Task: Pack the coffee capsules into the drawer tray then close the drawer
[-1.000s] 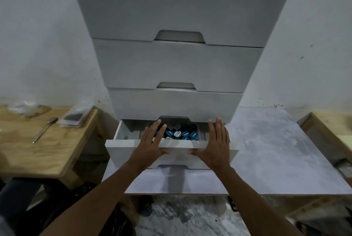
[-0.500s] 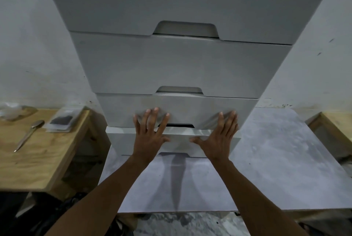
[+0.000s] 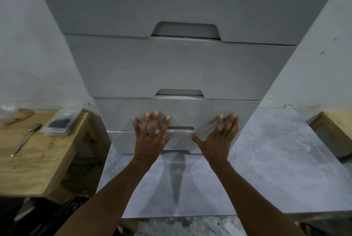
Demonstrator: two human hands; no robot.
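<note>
A tall white drawer cabinet (image 3: 177, 68) fills the middle of the view. Its lowest drawer (image 3: 123, 141) is pushed in, its front nearly flush with the drawers above. My left hand (image 3: 150, 136) lies flat against the drawer front, fingers spread and straight, tips reaching the drawer above. My right hand (image 3: 219, 136) presses flat on the right half of the same front, fingers straight. The coffee capsules and the tray are hidden inside the drawer.
The cabinet stands on a grey marbled tabletop (image 3: 266, 169). To the left a wooden table (image 3: 34, 167) carries a metal spoon (image 3: 26, 137), a clear packet (image 3: 61, 123) with dark contents and crumpled plastic (image 3: 7, 113). Another wooden surface (image 3: 337, 123) shows at the right edge.
The lowest drawer, open with blue capsules showing a second ago, has slid in under both flat hands. The capsules are now out of sight and my head has moved closer.
</note>
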